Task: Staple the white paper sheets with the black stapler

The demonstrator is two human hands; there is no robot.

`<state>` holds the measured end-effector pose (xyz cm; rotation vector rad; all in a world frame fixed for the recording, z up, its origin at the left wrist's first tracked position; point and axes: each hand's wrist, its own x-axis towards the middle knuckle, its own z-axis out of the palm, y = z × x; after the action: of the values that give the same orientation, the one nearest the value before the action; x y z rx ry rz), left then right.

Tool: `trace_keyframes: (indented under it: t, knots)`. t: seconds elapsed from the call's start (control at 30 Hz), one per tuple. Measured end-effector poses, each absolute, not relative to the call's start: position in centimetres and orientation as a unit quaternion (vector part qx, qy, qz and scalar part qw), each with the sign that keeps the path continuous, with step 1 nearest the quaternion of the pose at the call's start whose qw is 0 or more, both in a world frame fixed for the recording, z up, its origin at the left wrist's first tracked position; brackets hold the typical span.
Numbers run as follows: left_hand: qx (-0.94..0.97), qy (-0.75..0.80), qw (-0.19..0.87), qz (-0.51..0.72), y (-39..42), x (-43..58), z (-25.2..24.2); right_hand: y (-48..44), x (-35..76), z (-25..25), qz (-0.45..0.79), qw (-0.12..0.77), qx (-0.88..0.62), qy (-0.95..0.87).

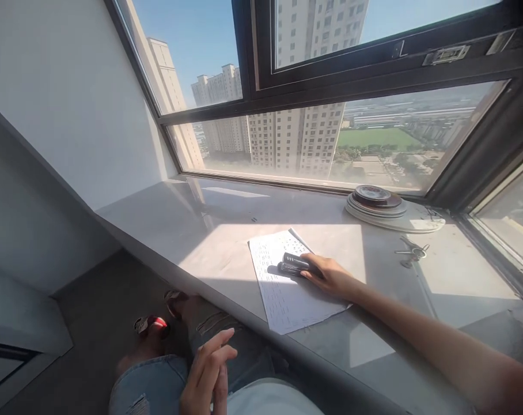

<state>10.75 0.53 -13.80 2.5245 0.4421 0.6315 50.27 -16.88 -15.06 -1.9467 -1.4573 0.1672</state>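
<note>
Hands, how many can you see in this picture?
2: the right hand holding the black stapler over the paper, and the left hand in front of the jeans.

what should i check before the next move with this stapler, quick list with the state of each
1. Right hand has a firm-looking grip on the black stapler: ok, fingers and thumb close around its rear part.
2. Left hand steadying the printed paper: not ok, it is empty above the lap.
3. Paper's near corner well inside the sill: not ok, it lies close to the front edge.
4. Keys and stacked plates clear of the paper: ok, both lie apart from it.
5. Staples loaded: cannot tell, the inside is hidden.
</note>
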Motion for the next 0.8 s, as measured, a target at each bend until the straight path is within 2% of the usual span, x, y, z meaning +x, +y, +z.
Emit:
trace_keyframes:
  t: [0.1, 0.27, 0.4, 0.53, 0.67, 0.8]
  knots:
    - [0.874, 0.196, 0.247, 0.37, 0.1, 17.7, -12.0, -16.5, 49.3, -14.7, 0.054, 0.332, -0.774, -0.536]
    - [0.918, 0.09, 0.267, 0.279, 3.4, 29.7, -9.0, -15.5, 46.6, -14.8, 0.047, 0.39, -0.804, -0.446]
    - [0.952, -0.048, 0.235, 0.192, 5.4, 33.9, -10.8, -15.4, 45.8, -14.4, 0.105, 0.398, -0.78, -0.471]
    - [0.954, -0.047, 0.259, 0.144, 5.9, 34.1, -13.1, -15.8, 46.4, -13.5, 0.139, 0.433, -0.756, -0.471]
    - [0.945, -0.017, 0.278, 0.172, 6.2, 34.2, -13.3, -15.9, 48.3, -13.7, 0.04, 0.503, -0.776, -0.379]
    - [0.94, -0.009, 0.288, 0.184, 6.5, 34.7, -13.4, -16.0, 51.3, -14.9, -0.035, 0.47, -0.829, -0.3]
